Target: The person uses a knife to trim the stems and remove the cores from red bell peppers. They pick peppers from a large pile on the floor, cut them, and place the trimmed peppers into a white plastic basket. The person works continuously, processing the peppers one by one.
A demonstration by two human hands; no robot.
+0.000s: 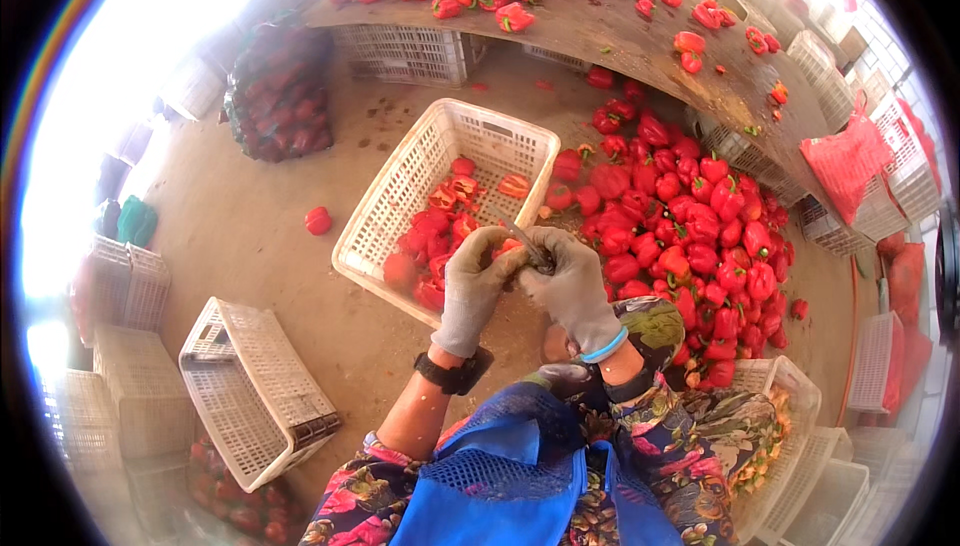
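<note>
Pinching pepper piece (509, 247), left fingers (487, 243); knife (522, 235), right fingers (560, 250); crate rim (380, 287) near, floor (255, 241) opening leftward.

Grey gloves (468, 291), red peppers (705, 221), white crate (500, 151), blue apron (490, 506), dark sleeves (365, 498) with pink flowers, pale-blue wristband (606, 347)

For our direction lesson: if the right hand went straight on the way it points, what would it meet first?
Probably the red pepper piece in the left hand, just ahead of the right hand; the white crate seems farther, though depth is unclear.
</note>
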